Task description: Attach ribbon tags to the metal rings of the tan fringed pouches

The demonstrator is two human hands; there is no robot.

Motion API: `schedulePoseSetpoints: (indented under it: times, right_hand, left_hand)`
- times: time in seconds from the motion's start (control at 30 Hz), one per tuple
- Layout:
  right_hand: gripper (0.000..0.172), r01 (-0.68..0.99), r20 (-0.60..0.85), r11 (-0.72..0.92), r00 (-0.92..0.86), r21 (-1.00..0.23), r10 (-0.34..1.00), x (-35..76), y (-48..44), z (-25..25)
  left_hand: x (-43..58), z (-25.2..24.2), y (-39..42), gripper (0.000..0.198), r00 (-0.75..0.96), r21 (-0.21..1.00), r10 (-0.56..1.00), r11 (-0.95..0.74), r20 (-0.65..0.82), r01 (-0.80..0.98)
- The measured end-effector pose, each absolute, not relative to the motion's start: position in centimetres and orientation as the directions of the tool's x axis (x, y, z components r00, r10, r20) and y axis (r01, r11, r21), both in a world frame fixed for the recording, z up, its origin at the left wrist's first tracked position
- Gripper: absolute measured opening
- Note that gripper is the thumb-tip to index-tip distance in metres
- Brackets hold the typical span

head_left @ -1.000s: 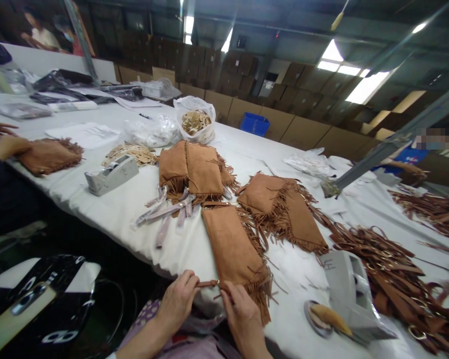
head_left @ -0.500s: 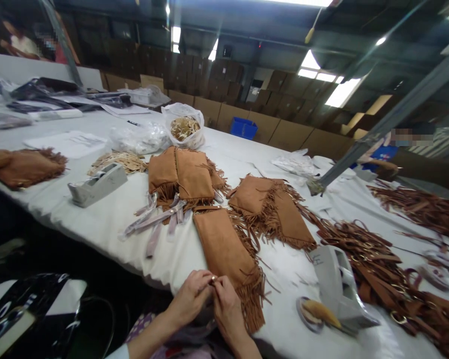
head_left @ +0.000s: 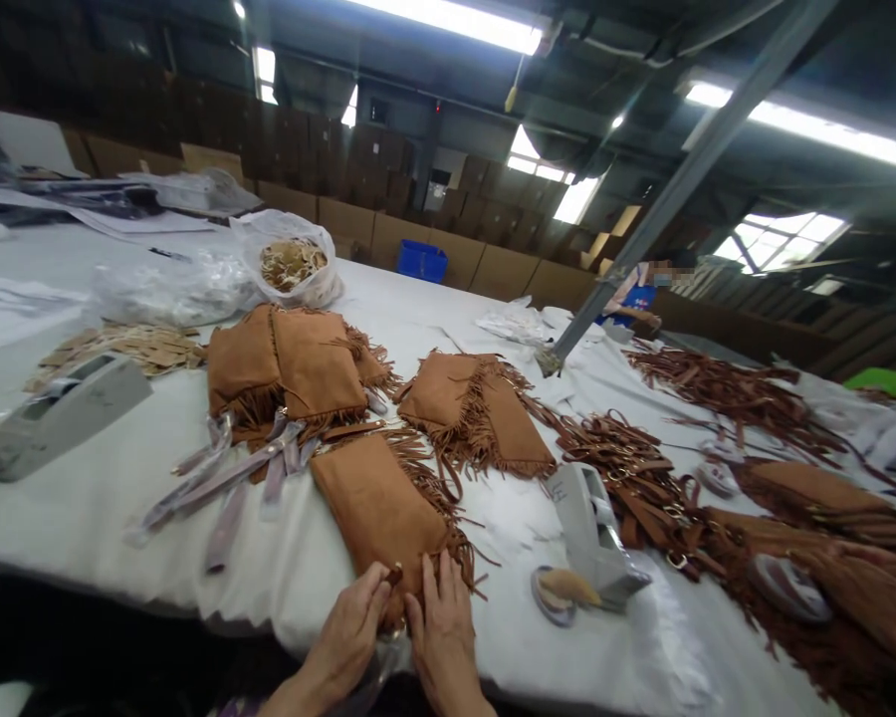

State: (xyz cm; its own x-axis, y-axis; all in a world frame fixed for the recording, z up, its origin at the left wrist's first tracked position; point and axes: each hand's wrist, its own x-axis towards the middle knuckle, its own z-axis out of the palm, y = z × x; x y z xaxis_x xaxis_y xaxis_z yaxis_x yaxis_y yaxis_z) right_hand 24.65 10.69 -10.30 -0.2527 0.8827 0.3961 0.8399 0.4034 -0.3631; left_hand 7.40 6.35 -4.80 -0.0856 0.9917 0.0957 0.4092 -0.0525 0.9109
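A brown suede fringed bag [head_left: 373, 493] lies at the front edge of the table, right before me. My left hand [head_left: 347, 622] is at its near end, thumb and forefinger pinching a small brown leather tab [head_left: 394, 575]. On the bag's lower right part rests my right hand [head_left: 445, 622], with its fingers stretched out flat. Some clear plastic [head_left: 388, 652] shows between my wrists. Several plastic-wrapped straps [head_left: 228, 528] lie to the left of the bag. Behind are more fringed bags [head_left: 321, 363] in a stack and another pair [head_left: 444, 393].
Tape dispensers [head_left: 64, 413] [head_left: 593, 538] stand left and right. A roll of tape [head_left: 557, 595] lies beside the right one. Brown straps with rings [head_left: 627, 488] are heaped at right, where another person's hand [head_left: 866, 588] reaches in. A plastic bag of scraps [head_left: 291, 264] and a metal post [head_left: 627, 269] stand behind.
The view has swung to the right. My hands, earlier pinched together by the table edge, are now on the bag's near end. My right hand has opened flat; my left still pinches.
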Motion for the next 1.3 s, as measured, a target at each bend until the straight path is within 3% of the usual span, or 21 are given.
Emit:
schedulePoseSetpoints:
  times: [0.13,0.2,0.33,0.47,0.7,0.83,0.9,1.0,1.13,1.3]
  right_hand:
    - [0.047,0.800,0.331,0.496,-0.392,-0.338,0.858,24.1,11.8,-9.4]
    - [0.040,0.758,0.337,0.514,-0.400,-0.401,0.852,23.9,12.2,-7.9]
    - [0.032,0.663,0.349,0.400,-0.217,-0.632,0.911,23.4,11.8,-4.5]
    - [0.023,0.472,0.223,0.340,-0.286,-0.813,0.932,22.2,10.1,-2.4]
    - [0.029,0.435,0.137,0.235,-0.245,-0.869,0.960,20.7,8.8,-1.3]
    - [0.032,0.591,0.268,0.315,-0.169,-0.742,0.948,23.9,9.8,-1.6]
    - [0.035,0.782,0.419,0.277,-0.022,-0.559,0.908,27.4,10.5,-2.2]
    - [0.047,0.974,0.545,0.017,0.113,-0.226,0.831,33.2,11.0,-3.6]
    - [0.047,0.984,0.510,-0.175,0.130,0.042,0.851,37.2,10.4,-5.6]
    - [0.039,0.982,0.445,-0.157,0.093,0.109,0.891,37.9,10.7,-6.5]
  left_hand:
    - [8.3,-5.5,5.8,0.044,-0.014,0.963,1.000,-0.005,0.009,0.270]
    - [8.7,-5.7,5.8,0.047,-0.012,0.981,0.998,0.055,-0.054,0.186]
    - [8.6,-5.3,6.5,0.049,0.046,0.988,0.988,0.149,-0.150,0.025]
    - [8.1,-4.3,6.9,0.048,0.097,0.993,0.989,0.117,-0.114,-0.019]
    - [7.6,-4.2,5.8,0.042,0.209,0.977,0.962,0.196,-0.175,-0.085]
    - [7.5,-5.1,5.3,0.041,0.153,0.969,0.970,0.211,-0.190,-0.131]
    - [7.4,-5.6,5.3,0.038,0.153,0.966,0.970,0.213,-0.191,-0.144]
    - [7.2,-6.1,5.3,0.035,0.180,0.963,0.965,0.218,-0.189,-0.157]
    - [7.0,-6.3,5.4,0.036,0.195,0.963,0.962,0.223,-0.192,-0.154]
    - [7.0,-6.2,5.4,0.038,0.187,0.962,0.964,0.221,-0.191,-0.158]
